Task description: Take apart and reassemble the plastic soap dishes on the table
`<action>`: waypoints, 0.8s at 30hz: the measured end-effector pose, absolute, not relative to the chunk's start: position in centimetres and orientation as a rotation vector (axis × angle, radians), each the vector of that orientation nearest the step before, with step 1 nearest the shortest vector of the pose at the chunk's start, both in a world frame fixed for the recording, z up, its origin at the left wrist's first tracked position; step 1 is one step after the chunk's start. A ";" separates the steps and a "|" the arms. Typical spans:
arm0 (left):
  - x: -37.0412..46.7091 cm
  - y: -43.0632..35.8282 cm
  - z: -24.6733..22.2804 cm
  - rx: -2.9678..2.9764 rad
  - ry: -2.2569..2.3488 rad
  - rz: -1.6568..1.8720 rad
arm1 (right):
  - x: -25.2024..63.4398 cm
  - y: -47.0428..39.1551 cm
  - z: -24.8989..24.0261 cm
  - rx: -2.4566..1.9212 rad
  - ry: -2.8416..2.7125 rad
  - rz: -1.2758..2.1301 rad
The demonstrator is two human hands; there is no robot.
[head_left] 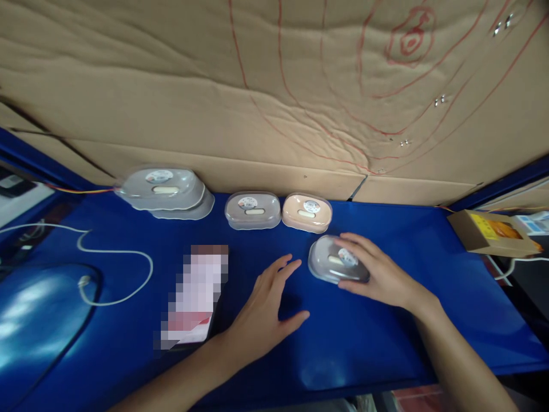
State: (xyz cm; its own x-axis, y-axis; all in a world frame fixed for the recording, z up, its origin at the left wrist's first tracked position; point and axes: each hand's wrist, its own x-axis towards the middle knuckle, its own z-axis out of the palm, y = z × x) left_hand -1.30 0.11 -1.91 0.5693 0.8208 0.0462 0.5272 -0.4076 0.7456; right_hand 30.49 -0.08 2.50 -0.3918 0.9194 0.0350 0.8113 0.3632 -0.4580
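My right hand lies on top of a small grey lidded plastic box on the blue table, fingers curled over its lid. My left hand hovers open just left of that box, fingers spread, holding nothing. Behind them stand a second grey box and a beige box, side by side and touching. Farther left sits a larger grey lidded box stacked on another.
A pixelated flat object lies left of my left hand. A white cable loops across the table's left side. A small cardboard carton sits at the right edge. A cardboard wall with red lines backs the table.
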 end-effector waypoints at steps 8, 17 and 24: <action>-1.3 -0.2 -2.3 2.187 0.946 0.469 | 33.1 1.2 2.1 -1.534 -2.203 0.336; -1.1 -0.7 -1.4 2.303 0.875 0.357 | 36.7 4.4 -2.5 -1.776 -2.188 0.057; -0.9 -0.6 -1.6 2.189 0.966 0.449 | 31.7 0.8 2.2 -1.494 -2.274 0.317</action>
State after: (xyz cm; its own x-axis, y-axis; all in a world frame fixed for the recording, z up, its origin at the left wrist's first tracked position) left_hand -0.93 -0.63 -1.61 0.6629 0.7479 0.0343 0.5081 -0.4831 0.7130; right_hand 31.74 0.83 2.22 -0.3491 0.9146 0.2042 0.8239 0.4034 -0.3982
